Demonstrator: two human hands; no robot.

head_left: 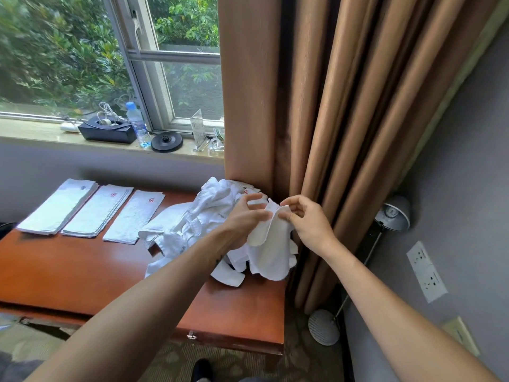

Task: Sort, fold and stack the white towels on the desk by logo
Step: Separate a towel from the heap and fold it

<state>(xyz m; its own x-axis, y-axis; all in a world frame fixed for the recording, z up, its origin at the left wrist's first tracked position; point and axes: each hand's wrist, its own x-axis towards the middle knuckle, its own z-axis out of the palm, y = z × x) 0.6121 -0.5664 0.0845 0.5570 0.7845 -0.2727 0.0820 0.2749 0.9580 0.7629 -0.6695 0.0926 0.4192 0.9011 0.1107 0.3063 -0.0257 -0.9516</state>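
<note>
A loose heap of white towels [201, 219] lies at the right end of the wooden desk [82, 271]. Both hands hold one white towel [271, 249] lifted above the heap's right side. My left hand [245, 219] grips its upper left edge, and my right hand [305, 219] pinches its top edge between thumb and fingers. The cloth hangs down between them. Three folded stacks lie in a row at the desk's back left: one with a dark logo [59, 206], and two with red logos [97, 210] [135, 216].
Brown curtains [316, 106] hang right behind the heap. The windowsill holds a black tray [107, 132], a water bottle [137, 124], a black kettle base [167, 142] and a clear sign holder [198, 129]. A lamp [394, 213] and wall sockets [425, 271] stand to the right.
</note>
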